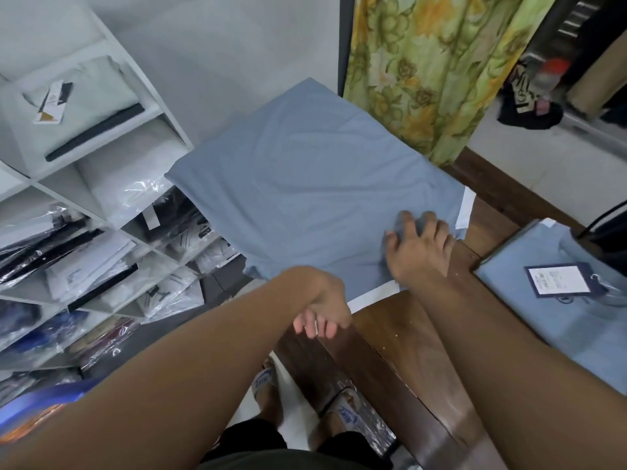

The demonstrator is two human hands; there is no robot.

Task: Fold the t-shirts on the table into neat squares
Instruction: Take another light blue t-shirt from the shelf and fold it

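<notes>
A pale blue-grey fabric t-shirt lies spread flat, plain side up, on a thin white flat board; the board shows only as a strip past the cloth's right and near edges, and it rests on the dark brown wooden counter. The right hand sits on the near-right corner of the t-shirt; its fingers are bent and spread, and together with the thumb they pinch up a small ridge of the cloth. The left hand is at the near edge of the white board, just beside the shirt's hem, with the wrist bent down; its fingers curl under, and whether they hold the board's edge or nothing at all cannot be told. To the right on the counter, apart from both hands, lies a second light blue folded garment; a white card tag edged in navy rests on top of it. On the left stands a white cubby shelf filled with clear-bagged clothes; behind the counter hangs a green and yellow floral curtain.
</notes>
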